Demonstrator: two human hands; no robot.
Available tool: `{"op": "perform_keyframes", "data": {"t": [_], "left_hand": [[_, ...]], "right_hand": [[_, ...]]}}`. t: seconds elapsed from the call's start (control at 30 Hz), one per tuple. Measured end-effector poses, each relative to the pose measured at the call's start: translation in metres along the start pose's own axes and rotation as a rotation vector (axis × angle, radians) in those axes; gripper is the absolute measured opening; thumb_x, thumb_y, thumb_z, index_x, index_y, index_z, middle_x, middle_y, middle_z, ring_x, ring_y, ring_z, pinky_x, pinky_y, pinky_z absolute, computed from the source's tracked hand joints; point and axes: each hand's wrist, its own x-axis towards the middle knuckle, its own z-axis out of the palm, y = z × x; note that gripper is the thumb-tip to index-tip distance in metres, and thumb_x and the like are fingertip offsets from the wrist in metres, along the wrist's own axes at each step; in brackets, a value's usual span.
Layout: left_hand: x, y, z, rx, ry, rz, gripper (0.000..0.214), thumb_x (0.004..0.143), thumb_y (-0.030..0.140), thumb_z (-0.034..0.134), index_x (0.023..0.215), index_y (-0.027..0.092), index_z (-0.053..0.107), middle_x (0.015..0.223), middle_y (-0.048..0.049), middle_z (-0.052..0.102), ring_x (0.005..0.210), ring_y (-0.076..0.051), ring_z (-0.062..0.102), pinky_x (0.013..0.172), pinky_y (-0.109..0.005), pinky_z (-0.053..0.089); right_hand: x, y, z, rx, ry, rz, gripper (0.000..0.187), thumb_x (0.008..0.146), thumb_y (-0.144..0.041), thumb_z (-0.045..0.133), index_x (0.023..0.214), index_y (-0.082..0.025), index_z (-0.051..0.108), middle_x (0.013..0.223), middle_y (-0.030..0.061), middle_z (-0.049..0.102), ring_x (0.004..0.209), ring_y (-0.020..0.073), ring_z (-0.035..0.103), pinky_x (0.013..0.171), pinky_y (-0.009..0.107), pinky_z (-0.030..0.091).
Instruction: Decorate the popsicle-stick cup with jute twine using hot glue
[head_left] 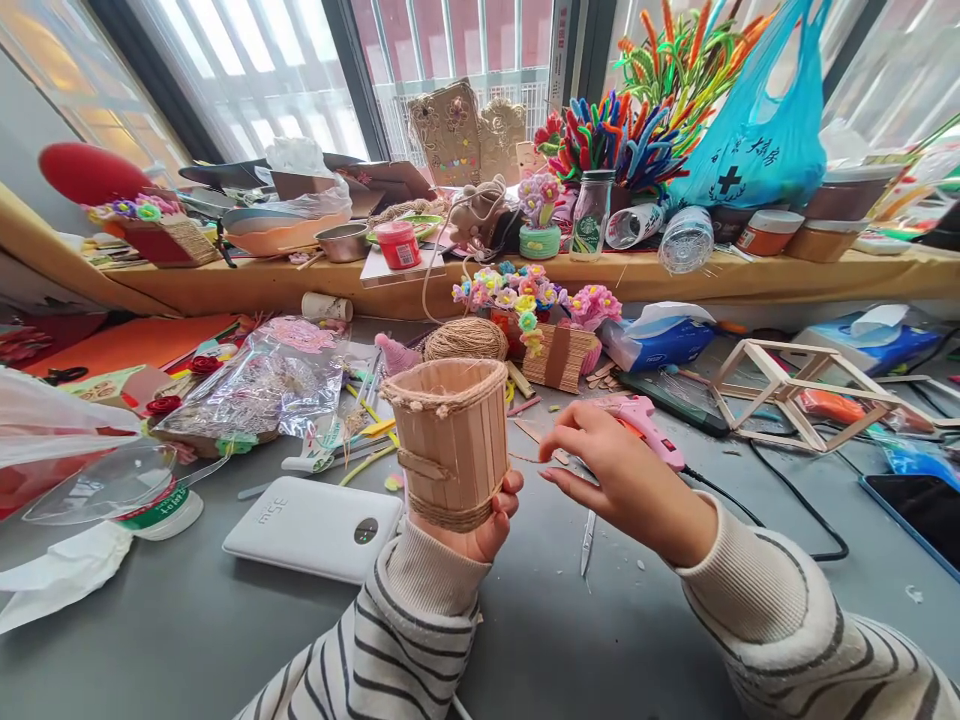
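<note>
My left hand is closed round the base of a small wooden stick bucket, held upright above the grey table; twine runs round its rim and bottom. My right hand hovers just right of the bucket with the fingers curled and pinched towards it, seemingly on a thin strand of twine that I cannot make out clearly. A pink glue gun lies right behind that hand. A ball of twine sits behind the bucket.
A white power bank lies left of my left arm. Tweezers lie under my right wrist. A wooden stick frame stands at right, pipe-cleaner flowers behind, a plastic bag at left. The shelf is cluttered.
</note>
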Motion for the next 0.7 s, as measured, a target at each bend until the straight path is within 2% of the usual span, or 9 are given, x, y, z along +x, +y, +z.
{"op": "perform_keyframes", "data": {"t": [0.03,0.13,0.23,0.37,0.47,0.7], "left_hand": [[0.000,0.000,0.001,-0.011,0.012,0.003,0.045,0.062,0.055,0.064,0.088,0.019,0.067,0.075,-0.0037,0.060,0.059,-0.007,0.055,0.054,-0.014,0.051],[0.001,0.002,0.003,-0.063,0.024,-0.013,0.043,0.062,0.052,0.066,0.088,0.017,0.067,0.079,-0.0041,0.063,0.065,-0.006,0.060,0.060,-0.010,0.051],[0.002,0.004,0.001,-0.046,0.042,0.002,0.041,0.068,0.051,0.061,0.091,0.017,0.066,0.084,-0.0053,0.066,0.072,-0.008,0.063,0.065,-0.013,0.053],[0.003,0.003,-0.003,0.002,0.047,0.073,0.043,0.074,0.051,0.053,0.096,0.016,0.064,0.090,-0.0063,0.069,0.083,-0.009,0.064,0.075,-0.013,0.051],[0.004,0.001,-0.004,0.007,0.037,0.117,0.047,0.075,0.053,0.046,0.100,0.017,0.063,0.093,-0.0058,0.069,0.087,-0.009,0.063,0.078,-0.014,0.050],[0.007,-0.001,-0.016,0.102,0.026,0.193,0.060,0.069,0.062,0.048,0.109,0.019,0.060,0.104,-0.0079,0.067,0.098,-0.018,0.061,0.095,-0.033,0.043]], "right_hand": [[0.000,-0.001,-0.001,-0.014,0.001,0.002,0.003,0.079,-0.018,0.056,0.079,-0.018,0.060,0.085,0.0067,0.057,0.080,0.0186,0.055,0.073,0.034,0.049],[0.001,-0.003,-0.002,-0.038,0.043,-0.012,0.006,0.078,-0.018,0.056,0.073,-0.017,0.055,0.085,0.0081,0.057,0.081,0.0202,0.054,0.073,0.036,0.047],[0.001,-0.002,-0.001,-0.024,0.045,-0.032,0.005,0.080,-0.017,0.051,0.074,-0.018,0.051,0.088,0.0093,0.060,0.085,0.0217,0.054,0.076,0.037,0.047],[0.002,0.001,0.003,-0.021,-0.022,-0.015,0.010,0.086,-0.020,0.043,0.078,-0.018,0.050,0.078,0.0073,0.061,0.074,0.0198,0.055,0.068,0.035,0.047],[0.003,0.004,0.005,-0.019,-0.025,-0.023,0.010,0.086,-0.022,0.044,0.079,-0.019,0.050,0.083,0.0082,0.061,0.078,0.0201,0.055,0.070,0.035,0.047],[0.004,0.008,0.006,0.009,-0.042,-0.013,0.009,0.086,-0.021,0.044,0.079,-0.019,0.048,0.087,0.0093,0.060,0.083,0.0216,0.055,0.074,0.038,0.047]]}}
